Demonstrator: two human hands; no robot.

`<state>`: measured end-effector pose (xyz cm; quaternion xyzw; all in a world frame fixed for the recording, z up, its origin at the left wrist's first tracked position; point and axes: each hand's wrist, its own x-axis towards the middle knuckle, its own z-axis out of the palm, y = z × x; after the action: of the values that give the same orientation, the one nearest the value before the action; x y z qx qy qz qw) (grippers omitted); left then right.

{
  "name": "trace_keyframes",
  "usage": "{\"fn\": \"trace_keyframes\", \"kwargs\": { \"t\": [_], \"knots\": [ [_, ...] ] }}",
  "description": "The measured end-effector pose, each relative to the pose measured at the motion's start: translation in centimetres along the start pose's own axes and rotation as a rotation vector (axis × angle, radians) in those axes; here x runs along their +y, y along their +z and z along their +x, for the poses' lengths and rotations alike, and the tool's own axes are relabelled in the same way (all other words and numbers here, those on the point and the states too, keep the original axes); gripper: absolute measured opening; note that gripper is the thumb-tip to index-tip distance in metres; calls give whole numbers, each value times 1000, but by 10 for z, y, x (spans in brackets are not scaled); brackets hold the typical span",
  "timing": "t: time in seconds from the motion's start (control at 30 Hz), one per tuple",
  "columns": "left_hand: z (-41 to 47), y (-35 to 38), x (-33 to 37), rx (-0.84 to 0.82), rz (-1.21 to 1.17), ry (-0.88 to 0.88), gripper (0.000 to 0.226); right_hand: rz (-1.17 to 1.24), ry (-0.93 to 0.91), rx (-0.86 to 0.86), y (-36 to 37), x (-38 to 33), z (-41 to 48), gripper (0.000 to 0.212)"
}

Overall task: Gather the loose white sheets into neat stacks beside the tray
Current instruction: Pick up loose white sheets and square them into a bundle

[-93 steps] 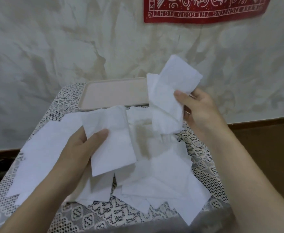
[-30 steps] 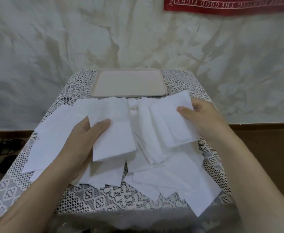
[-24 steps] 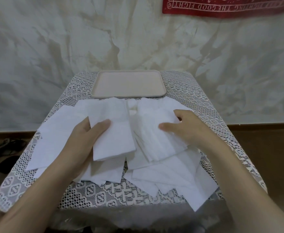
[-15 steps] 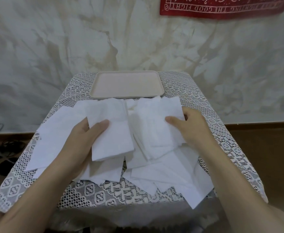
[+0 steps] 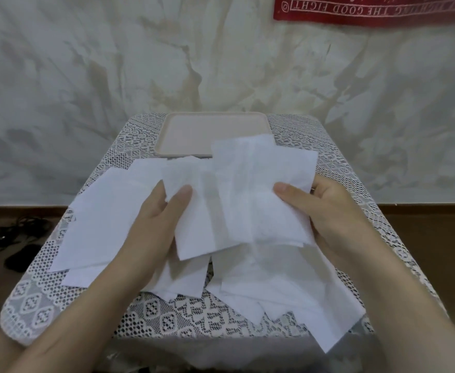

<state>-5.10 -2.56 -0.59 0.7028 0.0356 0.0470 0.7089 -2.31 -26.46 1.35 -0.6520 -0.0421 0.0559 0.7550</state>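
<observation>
My left hand [image 5: 156,219] grips a small stack of white sheets [image 5: 194,224], thumb on top, held just above the table's middle. My right hand [image 5: 326,211] holds a second bunch of white sheets [image 5: 261,189], lifted and overlapping the left stack; its far edge covers the near right corner of the beige tray [image 5: 194,130]. Several loose white sheets [image 5: 282,289] lie scattered under my hands, and a larger sheet [image 5: 99,211] lies to the left.
A small table with a white lace cloth [image 5: 167,319] stands against a mottled pale wall. A red banner [image 5: 369,9] hangs top right. Dark cables and a black object [image 5: 19,246] lie on the brown floor at left.
My right hand has picked a bunch of sheets off the pile and raised it toward the left stack. My left hand has kept its stack, almost still.
</observation>
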Motion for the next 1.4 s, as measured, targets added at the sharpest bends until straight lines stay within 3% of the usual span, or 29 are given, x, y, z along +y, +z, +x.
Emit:
{"fn": "trace_keyframes", "kwargs": {
  "t": [0.17,0.3,0.43,0.53,0.6,0.67,0.73,0.8,0.87,1.0,1.07,1.23,1.4],
  "knots": [
    [-3,6,-4,83,54,7,76,-230,-73,-17,29,14,-9,13],
    [-7,10,-3,47,69,7,69,-291,-75,-13,39,18,-11,14],
    [-4,10,-7,16,60,13,24,-384,-70,-17,39,17,-13,12],
    [-5,8,-3,25,55,17,25,-433,-163,68,35,10,-13,34],
    [-6,7,-1,32,43,10,27,-386,-186,91,32,7,-11,29],
    [-8,9,0,28,48,20,36,-360,-185,82,34,5,-10,27],
    [-9,8,-2,33,84,19,58,-414,-230,74,42,6,-10,47],
    [-10,6,-5,36,118,10,77,-467,-267,74,51,9,-8,49],
    [-10,6,-5,25,120,18,79,-497,-276,74,57,11,-5,50],
    [-10,7,-2,-10,50,30,43,-543,-272,65,60,13,-1,64],
    [-9,7,-5,-14,25,18,38,-553,-260,62,59,15,1,63],
    [-8,7,-7,5,19,19,27,-740,-363,131,54,17,-4,22],
    [-6,6,-7,4,-39,-1,23,-505,-239,127,46,16,-3,24]
  ]
}}
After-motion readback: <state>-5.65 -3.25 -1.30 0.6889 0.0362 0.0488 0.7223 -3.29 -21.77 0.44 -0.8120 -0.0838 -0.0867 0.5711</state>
